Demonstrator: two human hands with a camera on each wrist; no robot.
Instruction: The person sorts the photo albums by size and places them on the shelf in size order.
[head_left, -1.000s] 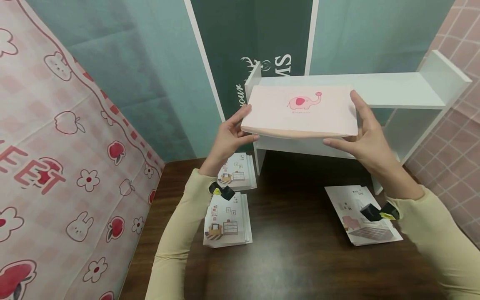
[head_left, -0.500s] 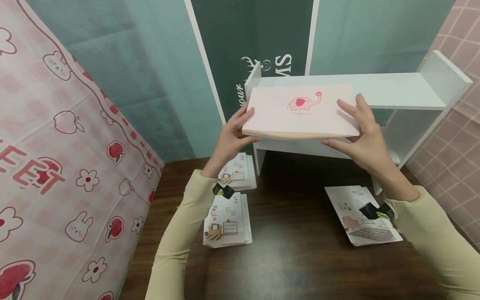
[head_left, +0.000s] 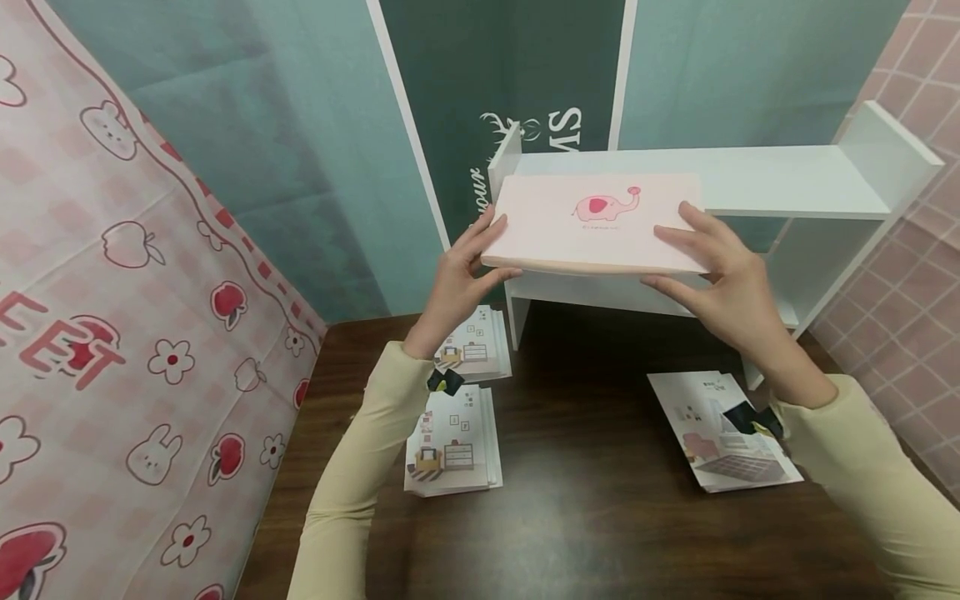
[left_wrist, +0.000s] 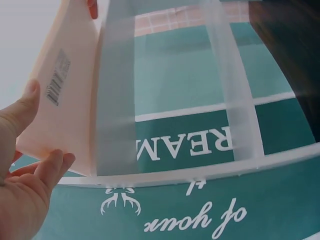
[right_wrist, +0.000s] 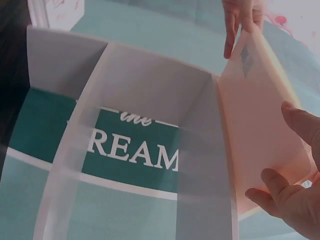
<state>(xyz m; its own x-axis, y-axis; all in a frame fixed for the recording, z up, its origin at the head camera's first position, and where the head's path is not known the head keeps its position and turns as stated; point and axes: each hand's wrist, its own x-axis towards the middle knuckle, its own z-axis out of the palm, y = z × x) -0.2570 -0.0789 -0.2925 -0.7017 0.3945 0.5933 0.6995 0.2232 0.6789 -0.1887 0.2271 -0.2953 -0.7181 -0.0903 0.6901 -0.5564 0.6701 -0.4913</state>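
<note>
Both hands hold a pale pink notebook (head_left: 600,243) with a pink elephant on its cover. It lies nearly flat, cover up, at the front of the white shelf unit's (head_left: 787,179) top board, toward the left side panel. My left hand (head_left: 457,282) grips its left end, thumb below and fingers over the edge. At the other end, my right hand (head_left: 729,283) has its thumb beneath and fingertips on the cover. A barcode shows on the notebook's underside (left_wrist: 70,115) in the left wrist view. In the right wrist view, the notebook (right_wrist: 255,115) overlaps the shelf's front edge.
Below, on the dark wooden table (head_left: 570,500), two stacks of white booklets (head_left: 474,346) stand at left, one behind the other. Another booklet stack (head_left: 712,425) lies at right, near the shelf's leg. A pink patterned curtain (head_left: 172,308) hangs at left; pink tiles (head_left: 892,300) line the right.
My right hand's fingers have slid from the notebook's right end inward over its cover, the thumb staying below. My left hand and the notebook have barely moved.
</note>
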